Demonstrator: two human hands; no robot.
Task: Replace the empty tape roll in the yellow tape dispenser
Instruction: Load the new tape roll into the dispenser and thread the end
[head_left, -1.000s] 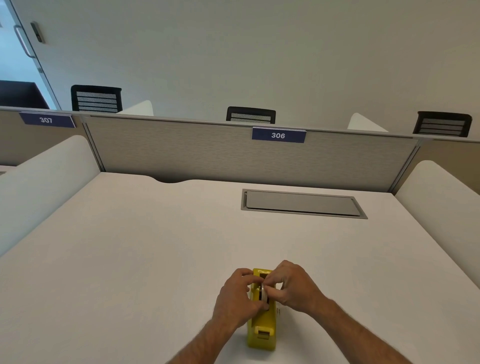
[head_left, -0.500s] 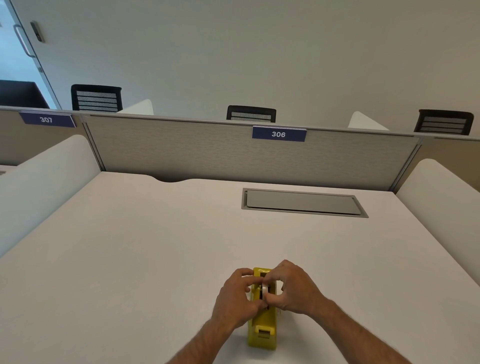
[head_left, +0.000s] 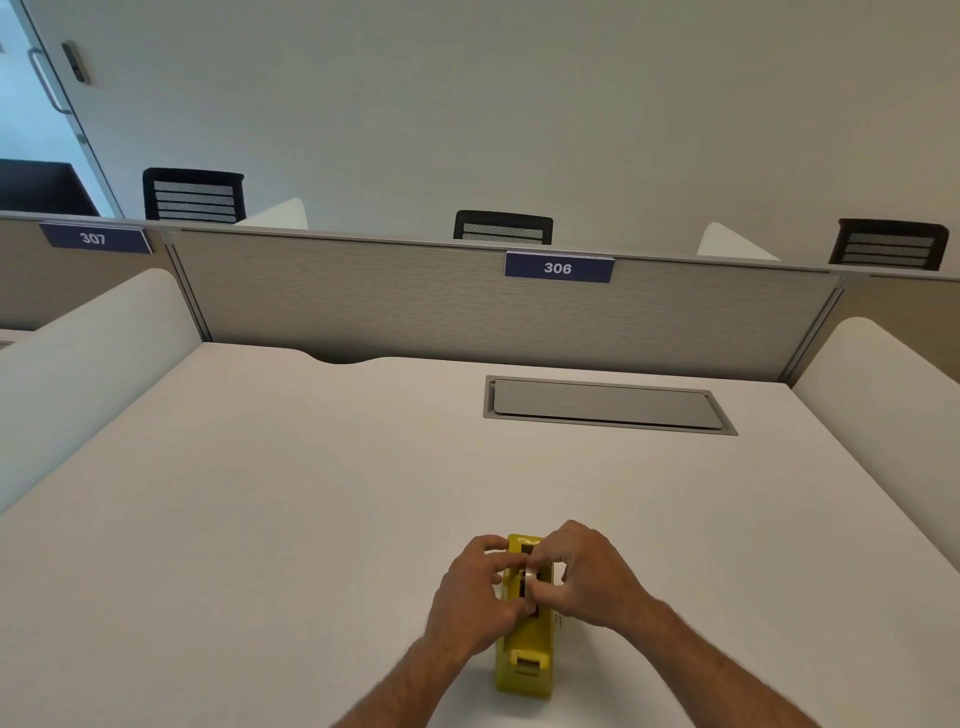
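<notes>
Yellow against white, reading from the left: bracing with the left hand (head_left: 475, 592), its grip closed round the left flank of the boxy yellow plastic tape dispenser (head_left: 524, 670), fingertips curling over the far end, thumb pressing in toward the middle. Sitting lengthwise near the front edge of the plain white bench (head_left: 260, 519), cutter end pointing back at the wearer. Pinching, dead centre over the open well, a small pale tape ring (head_left: 530, 576), narrow edge up, partly sunk between the yellow walls. Not showing clearly enough to tell an empty core from a fresh roll, nor whether resting on its hub. Clamping on that ring from the right with the right hand (head_left: 587, 577), thumb and forefinger together on it, other fingers arching above the right wall.

Judging the risks in the same order:

- Leaning too hard with the left, and so tipping the narrow body or skating it sideways across the smooth top.
- Tilting the ring in the slot and jamming it against a wall instead of moving it straight.
- Pulling upward with the right while easing the left, and probably lifting the whole dispenser along with the ring.
- Crowding both sets of fingers into one small well, hiding the seat and inviting a pinch or a fumble.
- Straying toward the cutter at the near end and possibly nicking skin.
</notes>
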